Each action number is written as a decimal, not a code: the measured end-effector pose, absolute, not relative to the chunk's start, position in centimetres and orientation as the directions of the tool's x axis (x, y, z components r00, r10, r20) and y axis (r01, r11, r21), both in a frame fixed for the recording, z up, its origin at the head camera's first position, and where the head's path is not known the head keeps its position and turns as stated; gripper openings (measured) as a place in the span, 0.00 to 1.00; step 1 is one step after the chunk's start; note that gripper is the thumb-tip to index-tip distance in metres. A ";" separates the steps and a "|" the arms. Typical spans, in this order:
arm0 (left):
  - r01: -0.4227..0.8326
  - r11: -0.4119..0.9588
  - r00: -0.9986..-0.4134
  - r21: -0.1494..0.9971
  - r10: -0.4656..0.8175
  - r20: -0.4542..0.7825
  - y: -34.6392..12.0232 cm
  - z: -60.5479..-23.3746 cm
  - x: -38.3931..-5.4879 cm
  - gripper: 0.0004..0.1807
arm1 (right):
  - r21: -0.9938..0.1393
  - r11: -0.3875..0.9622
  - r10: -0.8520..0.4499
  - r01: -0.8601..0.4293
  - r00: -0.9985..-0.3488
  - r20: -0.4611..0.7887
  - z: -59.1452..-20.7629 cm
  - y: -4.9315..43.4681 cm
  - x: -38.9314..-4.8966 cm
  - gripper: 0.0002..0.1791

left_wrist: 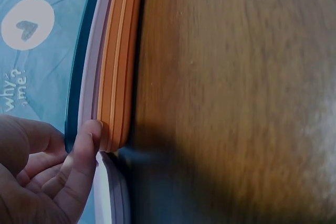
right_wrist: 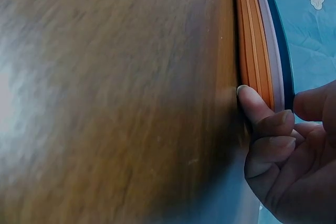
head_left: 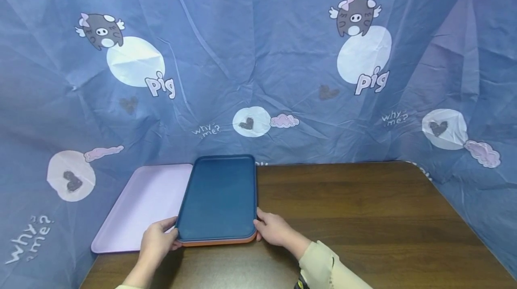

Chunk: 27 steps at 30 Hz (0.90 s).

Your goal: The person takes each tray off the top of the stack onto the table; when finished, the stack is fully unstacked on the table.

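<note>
Two hands, inward-angled: left hand (head_left: 159, 238) from near left, right hand (head_left: 273, 229) from near right; fingers of both curled, gripping a tray stack (head_left: 218, 201) close to its near corners. Stack, blue uppermost, lies left of centre at the table (head_left: 355, 221); long axis runs away from the person, short end nearest. One loose lilac tray (head_left: 147, 208), left, similarly aligned.

A blue fabric curtain (head_left: 282, 55) hangs behind a brown wooden table (head_left: 343, 208). Below centre on the table, a dark-blue rectangular tray (head_left: 218, 197) lies over orange rectangular trays (left_wrist: 118, 66); a lilac rectangular tray (head_left: 149, 203) lies lower left. The bare left hand (head_left: 158, 239) is at the pile's lower-left corner, the bare right hand (head_left: 274, 229) lower right.
</note>
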<state>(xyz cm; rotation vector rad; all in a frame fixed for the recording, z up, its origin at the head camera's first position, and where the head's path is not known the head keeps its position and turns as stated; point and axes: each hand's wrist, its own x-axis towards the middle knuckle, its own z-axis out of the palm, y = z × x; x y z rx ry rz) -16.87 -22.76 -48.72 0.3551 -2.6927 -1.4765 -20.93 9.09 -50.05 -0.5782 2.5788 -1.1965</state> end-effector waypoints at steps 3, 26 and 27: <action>-0.179 0.513 -0.972 0.840 -0.226 -0.069 -22.9 -48.7 -16.9 0.26 | -0.772 0.589 -0.443 -0.240 -0.894 -0.060 -50.2 8.8 -21.1 0.31; -0.208 0.443 -0.966 0.872 -0.233 -0.112 -24.1 -49.0 -17.1 0.24 | -0.761 0.599 -0.447 -0.251 -0.893 -0.057 -50.3 7.4 -20.9 0.31; -0.210 0.435 -0.965 0.876 -0.235 -0.115 -24.1 -49.0 -17.2 0.24 | -0.760 0.600 -0.445 -0.251 -0.894 -0.056 -50.3 7.4 -20.9 0.31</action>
